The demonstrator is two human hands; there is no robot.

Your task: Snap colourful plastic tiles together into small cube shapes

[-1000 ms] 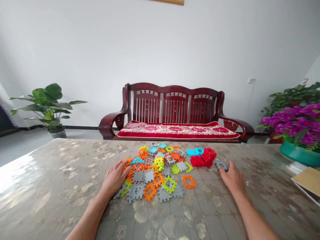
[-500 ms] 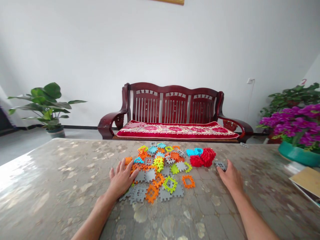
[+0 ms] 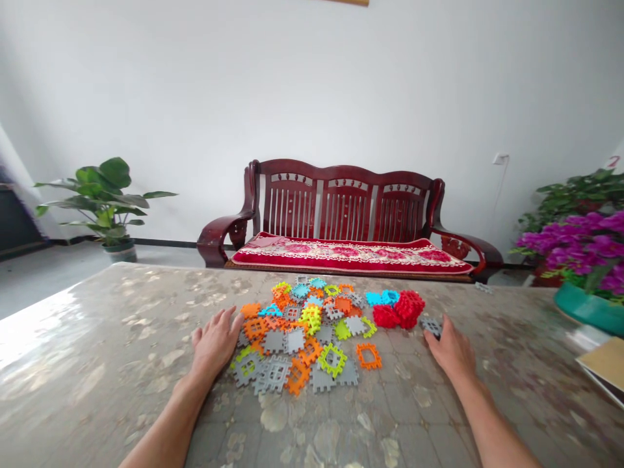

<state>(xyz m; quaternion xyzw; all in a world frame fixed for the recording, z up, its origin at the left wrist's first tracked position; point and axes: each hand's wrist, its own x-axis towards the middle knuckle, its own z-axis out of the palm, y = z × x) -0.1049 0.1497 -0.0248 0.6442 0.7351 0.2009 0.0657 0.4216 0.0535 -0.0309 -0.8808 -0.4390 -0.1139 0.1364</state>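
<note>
My left hand [image 3: 218, 341] rests at the left edge of the pile, its fingers stretched out and holding nothing. Nearest to it lie an orange tile [image 3: 251, 311] and grey tiles [image 3: 273, 341] with notched edges. Between the thumb and fingers of my right hand [image 3: 452, 351] is a grey window-frame tile [image 3: 431, 326], low over or on the table. The pile mixes interlocking plastic tiles in orange, grey, yellow-green and blue. A yellow-green frame tile [image 3: 332, 360] lies at its front, with an orange frame tile [image 3: 369, 356] to the right. Red tiles [image 3: 400, 310] form a clump left of my right hand.
The table [image 3: 331, 432] has a shiny patterned cover. At the right stand a teal flowerpot [image 3: 585, 309] with purple flowers and a book-like stack [image 3: 604, 364]. One grey tile [image 3: 482, 286] lies near the far edge. Behind is a wooden bench [image 3: 341, 172].
My left hand has drawn back to the left, off the tiles it partly covered. My right hand keeps the grey tile in nearly the same place. The view has shifted slightly.
</note>
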